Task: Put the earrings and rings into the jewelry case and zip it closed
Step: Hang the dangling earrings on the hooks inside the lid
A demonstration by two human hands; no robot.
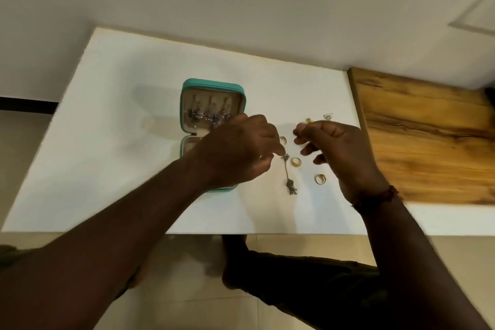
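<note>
Open teal jewelry case (pixel 214 86) on the white desk (pixel 120 115), with earrings (pixel 211 115) hung in its far lid. The left hand (pixel 241 147) pinches the top of a silver drop earring (pixel 288 177), which dangles just right of the case. The right hand (pixel 337 150) has curled fingers; any grip cannot be told. Gold rings (pixel 296 161) lie on the desk between the hands.

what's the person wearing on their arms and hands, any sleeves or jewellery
No sleeves show: the left arm and the right arm are bare. The right hand has a thin reddish-brown beaded bracelet around its wrist. The left hand has nothing at its wrist; a pale glint on one finger might be a ring, too small to tell.
</note>
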